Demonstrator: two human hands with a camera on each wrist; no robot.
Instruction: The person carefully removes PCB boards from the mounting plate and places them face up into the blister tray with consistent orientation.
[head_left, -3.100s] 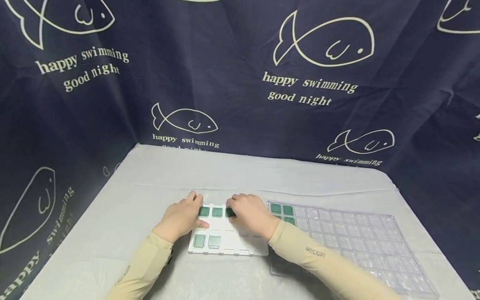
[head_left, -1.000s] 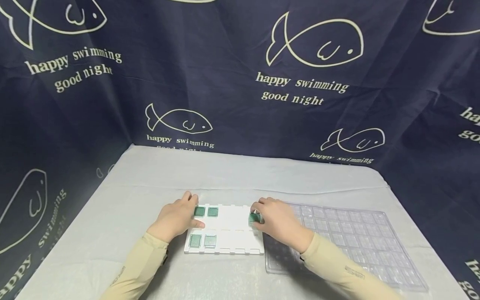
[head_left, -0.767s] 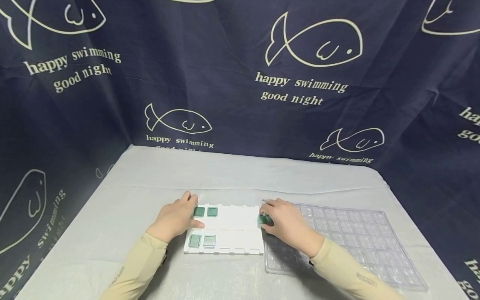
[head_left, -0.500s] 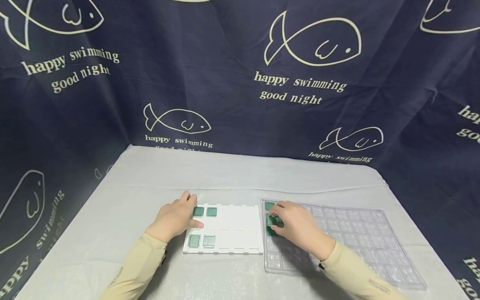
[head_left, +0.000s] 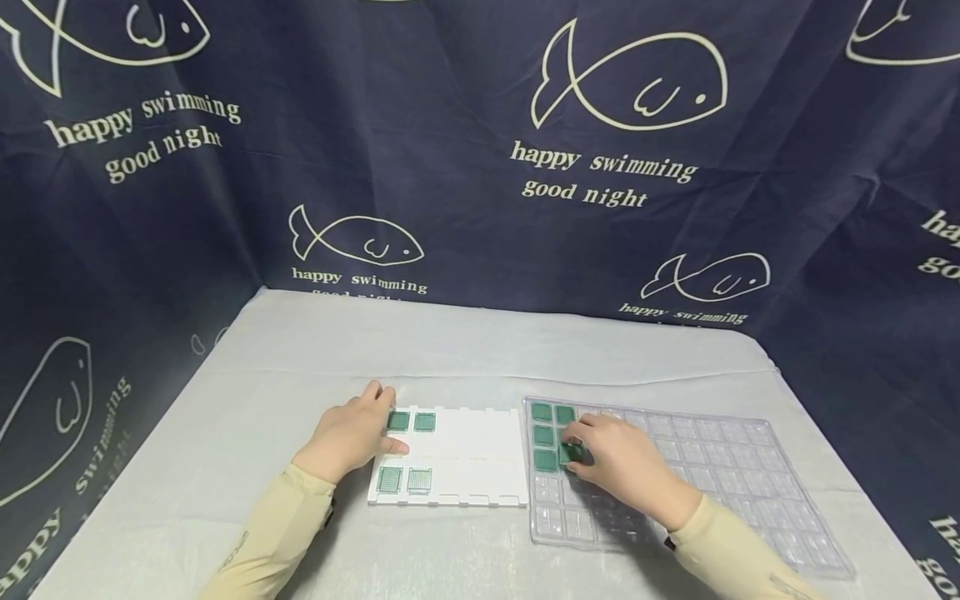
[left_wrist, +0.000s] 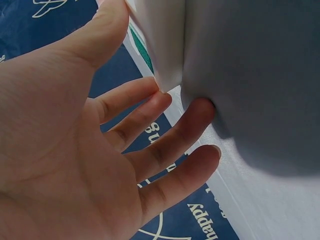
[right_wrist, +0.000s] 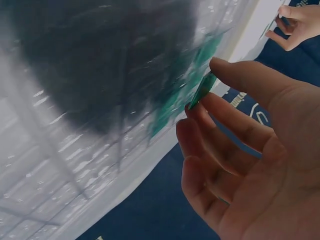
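My left hand [head_left: 348,437] grips the left end of a white tray [head_left: 480,458], thumb on top and fingertips at its edge in the left wrist view. On that tray lie two small square green circuit boards in the far row and two in the near row. Over the left part of a clear compartment tray [head_left: 720,483], my right hand [head_left: 630,467] pinches another green circuit board [right_wrist: 202,91] between thumb and fingers. It is tilted close above the second column, third row. Several green boards [head_left: 543,435] sit in compartments beside it; the hand hides part of that area.
Both trays stand side by side on a table with a pale cloth [head_left: 300,350], the clear one to the right. Dark blue curtains [head_left: 465,167] printed with fish and lettering hang behind and at the sides.
My right hand has lifted a green board from the white tray's far row and carried it right, over the clear tray. My left hand stays on the white tray.
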